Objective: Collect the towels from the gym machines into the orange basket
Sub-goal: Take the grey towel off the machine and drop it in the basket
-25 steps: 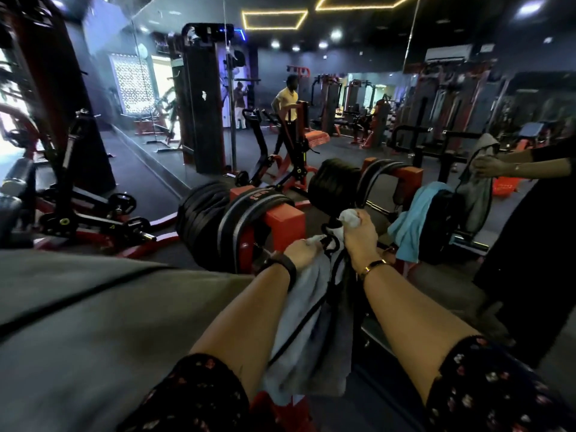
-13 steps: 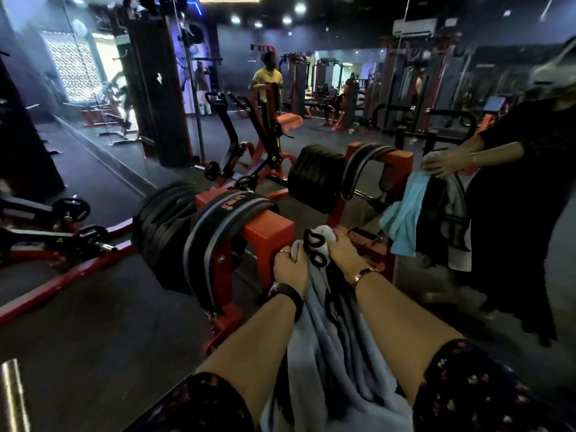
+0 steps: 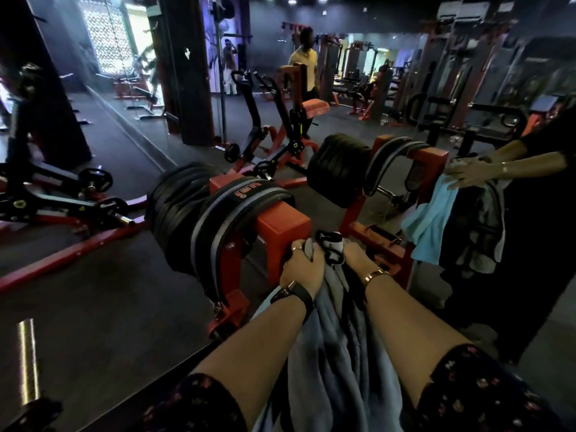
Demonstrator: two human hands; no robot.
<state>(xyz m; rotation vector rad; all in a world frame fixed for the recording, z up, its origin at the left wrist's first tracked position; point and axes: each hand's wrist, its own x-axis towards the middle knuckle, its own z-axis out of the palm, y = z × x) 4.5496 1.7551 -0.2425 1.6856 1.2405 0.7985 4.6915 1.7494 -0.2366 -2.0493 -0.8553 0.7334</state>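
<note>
A grey-blue towel point(image 3: 333, 353) hangs between my forearms, bunched at its top together with a black cord and a white piece point(image 3: 332, 249). My left hand point(image 3: 301, 269) grips the towel's top edge on the left. My right hand point(image 3: 355, 255) holds the bunched top on the right. Both hands are close to the orange frame point(image 3: 280, 232) of a plate-loaded machine. A light blue towel point(image 3: 433, 222) is draped over the machine at the right, under another person's hand point(image 3: 467, 174). No orange basket is in view.
Black weight plates point(image 3: 174, 207) sit on the machine's left peg and more black weight plates point(image 3: 339, 169) on the far one. Dark cloth point(image 3: 477, 226) hangs beside the blue towel. A person in black stands at the right edge. Another person in yellow point(image 3: 304, 62) stands far back among machines.
The view has shifted left and down across the frames. My hands keep their hold on the grey-blue towel. The other person's hand stays on the cloths on the right machine.
</note>
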